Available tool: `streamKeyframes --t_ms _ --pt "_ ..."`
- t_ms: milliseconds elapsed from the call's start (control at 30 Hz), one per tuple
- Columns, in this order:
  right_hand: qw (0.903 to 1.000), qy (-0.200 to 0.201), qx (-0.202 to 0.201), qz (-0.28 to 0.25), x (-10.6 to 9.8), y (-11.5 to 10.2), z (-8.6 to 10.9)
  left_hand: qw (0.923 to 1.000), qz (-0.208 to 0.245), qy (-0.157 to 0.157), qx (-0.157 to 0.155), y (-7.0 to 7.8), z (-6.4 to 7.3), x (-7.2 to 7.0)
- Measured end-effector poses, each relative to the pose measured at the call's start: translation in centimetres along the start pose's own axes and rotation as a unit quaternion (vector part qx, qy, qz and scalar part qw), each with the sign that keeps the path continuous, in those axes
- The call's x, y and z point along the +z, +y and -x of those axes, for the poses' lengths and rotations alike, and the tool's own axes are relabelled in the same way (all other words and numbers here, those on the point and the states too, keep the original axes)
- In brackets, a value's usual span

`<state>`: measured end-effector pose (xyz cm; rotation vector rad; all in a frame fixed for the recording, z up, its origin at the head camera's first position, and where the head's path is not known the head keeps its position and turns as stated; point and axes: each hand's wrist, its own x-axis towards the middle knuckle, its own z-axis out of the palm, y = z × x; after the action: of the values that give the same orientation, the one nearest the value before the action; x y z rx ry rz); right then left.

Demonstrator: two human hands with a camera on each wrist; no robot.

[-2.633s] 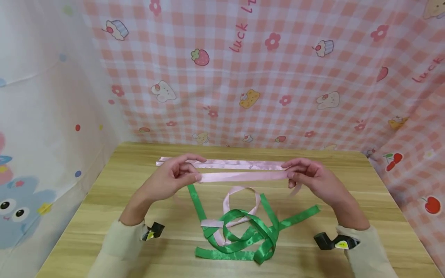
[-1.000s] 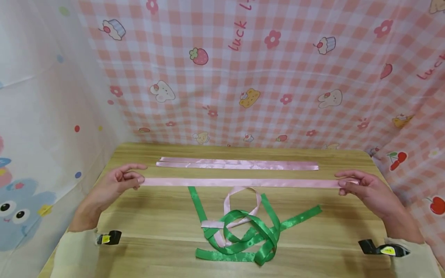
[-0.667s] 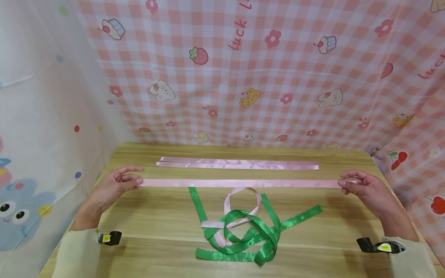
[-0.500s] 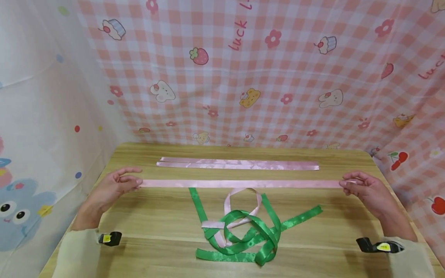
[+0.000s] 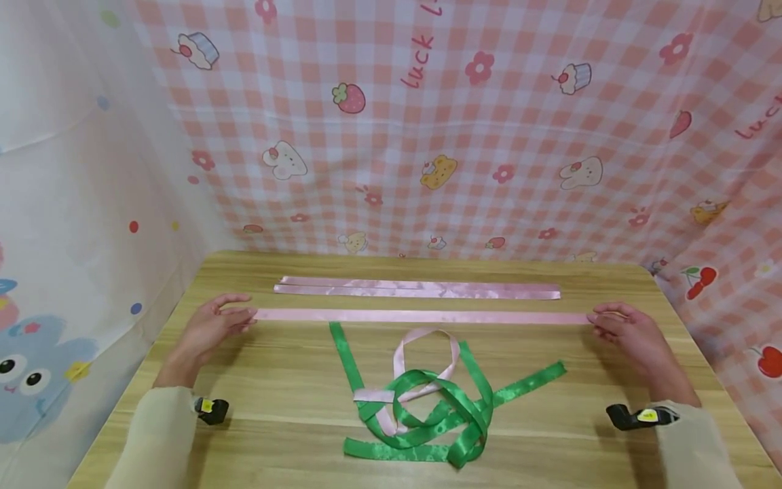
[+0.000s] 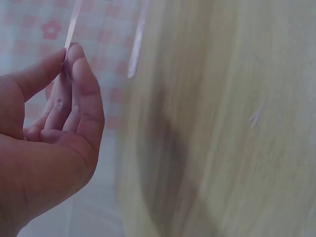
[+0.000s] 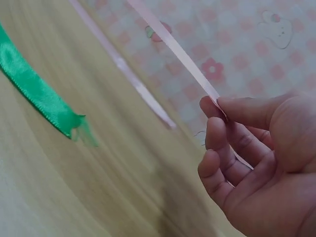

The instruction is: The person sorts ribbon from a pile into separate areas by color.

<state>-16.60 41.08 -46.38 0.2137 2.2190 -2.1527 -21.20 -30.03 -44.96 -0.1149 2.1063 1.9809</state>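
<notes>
A pink satin ribbon (image 5: 421, 316) stretches straight and taut from hand to hand above the table. My left hand (image 5: 210, 331) pinches its left end between thumb and forefinger; in the left wrist view that hand (image 6: 81, 113) has its other fingers loosely bent. At the opposite end, my right hand (image 5: 632, 339) grips the ribbon the same way. The right wrist view shows the ribbon's tail running behind the fingers of this hand (image 7: 252, 163). Just beyond, two more pink ribbons (image 5: 464, 292) lie flat, side by side, along the far part of the table.
Nearer the person, a loose tangle of green ribbon (image 5: 528, 382) lies on the wooden table (image 5: 275, 448), with a looped pink ribbon (image 5: 374, 395) mixed in. Behind the table hangs a pink checked cloth (image 5: 391, 149); a white printed cloth (image 5: 73, 176) hangs at the left.
Earlier the hands were close together with a short span of ribbon; they moved far apart, pulling it long. Since half a second ago they have come slightly inward, the ribbon nearer the flat pink ones.
</notes>
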Motion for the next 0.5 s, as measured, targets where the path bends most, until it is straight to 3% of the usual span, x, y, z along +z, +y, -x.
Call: streamKeyframes --t_ms 233,367,500 --pt "0.996 0.06 0.023 0.062 1.3 0.6 -1.5 0.994 -0.09 0.061 -0.006 -0.5 -1.7 0.9" --pt "0.9859 0.1 0.017 0.133 2.0 0.9 -2.2 0.9904 -0.111 0.081 -0.017 -0.9 -2.5 1.1" --pt "0.9809 0.12 0.009 0.153 2.6 1.2 -2.9 0.9878 -0.119 0.097 -0.025 -1.2 -3.3 1.1"
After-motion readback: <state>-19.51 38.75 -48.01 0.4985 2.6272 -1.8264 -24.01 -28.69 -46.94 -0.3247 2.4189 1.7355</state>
